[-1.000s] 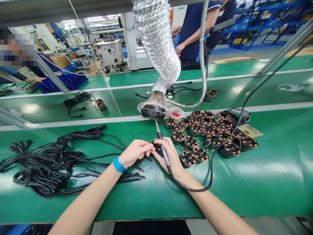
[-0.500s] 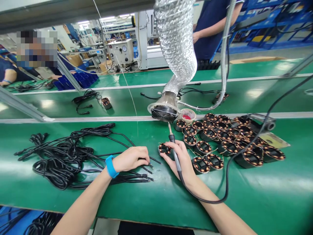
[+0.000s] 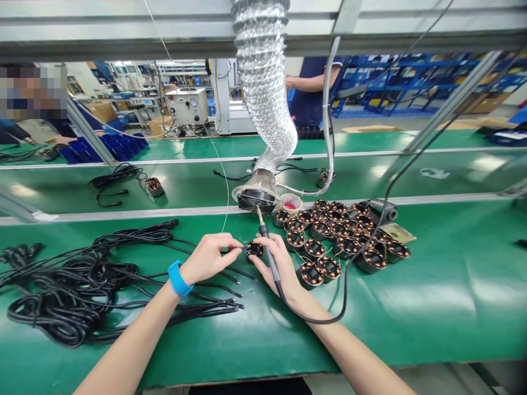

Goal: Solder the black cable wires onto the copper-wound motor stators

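My right hand (image 3: 280, 267) holds a soldering iron (image 3: 269, 258), its tip pointing up and away. The thumb and fingers of that hand also grip a round motor stator (image 3: 254, 250) with copper windings. Pinched in my left hand (image 3: 212, 257), which has a blue wristband (image 3: 179, 278), is the end of a black cable (image 3: 224, 252), held against the left side of the stator. Whether the cable's wires touch the windings is too small to tell. More black cables (image 3: 78, 296) lie bundled at left, several stripped ends pointing toward my hands.
Several stators (image 3: 321, 230) are grouped on the green bench (image 3: 444, 285) at right, beside a soldering iron stand (image 3: 381, 211). A fume extractor fan (image 3: 257, 201) hangs from a silver duct (image 3: 263, 82) beyond my hands, near a small tub (image 3: 290, 203). Co-workers are across the bench.
My left hand has picked up a cable end from the bundle and brought it right, up to the stator. My right hand keeps the iron and stator. The camera view has shifted.
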Motion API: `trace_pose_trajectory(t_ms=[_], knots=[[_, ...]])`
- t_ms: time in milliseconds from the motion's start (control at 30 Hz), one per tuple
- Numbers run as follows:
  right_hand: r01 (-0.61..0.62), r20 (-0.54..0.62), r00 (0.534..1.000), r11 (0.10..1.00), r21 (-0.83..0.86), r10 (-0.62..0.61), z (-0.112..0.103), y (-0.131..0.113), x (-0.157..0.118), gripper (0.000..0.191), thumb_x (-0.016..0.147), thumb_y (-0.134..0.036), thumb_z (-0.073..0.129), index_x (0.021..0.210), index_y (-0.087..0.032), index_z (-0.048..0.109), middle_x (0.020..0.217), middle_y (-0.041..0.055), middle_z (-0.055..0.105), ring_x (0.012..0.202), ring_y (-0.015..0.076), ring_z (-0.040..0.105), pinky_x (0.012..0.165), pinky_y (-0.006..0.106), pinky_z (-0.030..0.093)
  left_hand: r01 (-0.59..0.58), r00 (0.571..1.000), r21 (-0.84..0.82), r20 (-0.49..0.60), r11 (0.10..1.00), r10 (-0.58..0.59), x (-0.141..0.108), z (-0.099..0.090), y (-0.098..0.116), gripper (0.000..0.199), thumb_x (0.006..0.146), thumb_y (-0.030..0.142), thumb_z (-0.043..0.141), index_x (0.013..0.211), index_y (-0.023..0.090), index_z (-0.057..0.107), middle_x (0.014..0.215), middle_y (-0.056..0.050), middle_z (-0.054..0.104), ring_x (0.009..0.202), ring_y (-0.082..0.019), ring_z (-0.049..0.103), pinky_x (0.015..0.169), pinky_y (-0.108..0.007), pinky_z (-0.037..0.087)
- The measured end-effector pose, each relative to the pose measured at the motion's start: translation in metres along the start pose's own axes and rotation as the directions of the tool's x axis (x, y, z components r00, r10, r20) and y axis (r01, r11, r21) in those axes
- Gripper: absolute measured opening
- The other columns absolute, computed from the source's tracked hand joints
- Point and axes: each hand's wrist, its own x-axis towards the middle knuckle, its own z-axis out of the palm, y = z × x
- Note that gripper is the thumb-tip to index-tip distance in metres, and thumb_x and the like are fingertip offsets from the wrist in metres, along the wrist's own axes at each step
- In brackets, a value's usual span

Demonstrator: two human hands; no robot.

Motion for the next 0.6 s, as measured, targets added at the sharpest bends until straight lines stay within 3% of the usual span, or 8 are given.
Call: trace_pose_trajectory(t_ms=[200,367,600], knots=[[0.004,-0.14,0.99,0.988,0.152,0.018,0.008,-0.011,0.007,0.025,0.088,-0.012,0.058,0.108,-0.027,0.058,0.103,0.0022,0.05,0.082,0.0132,0.063,0.083,0.031,0.055,0.088,0.993,-0.106,0.089,0.99,-0.079,0.005,0.005,0.0,0.021,0.088,0.028,0.058,0.085,0.016,0.074,0.074,-0.003,0.066,0.065,-0.013,0.054,0.06,-0.023,0.037],[-0.021,-0.141,0.988,0.97,0.24,0.057,0.019,-0.008,0.011,0.027,0.086,-0.011,0.059,0.108,-0.027,0.058,0.101,0.0011,0.048,0.076,0.0106,0.063,0.077,0.027,0.055,0.199,0.969,-0.25,0.194,0.948,-0.153,0.004,0.007,-0.007,0.033,0.092,0.036,0.053,0.074,0.014,0.07,0.068,-0.002,0.061,0.065,-0.013,0.052,0.061,-0.023,0.039],[-0.088,-0.161,0.975,0.936,0.342,0.151,0.027,-0.018,0.018,0.023,0.086,-0.013,0.06,0.105,-0.025,0.058,0.101,0.0007,0.049,0.078,0.0101,0.062,0.075,0.025,0.053,0.253,0.96,-0.425,0.0,0.869,-0.28,-0.005,0.018,-0.016,0.025,0.084,0.037,0.066,0.074,0.014,0.069,0.07,-0.001,0.062,0.067,-0.013,0.054,0.064,-0.023,0.043]])
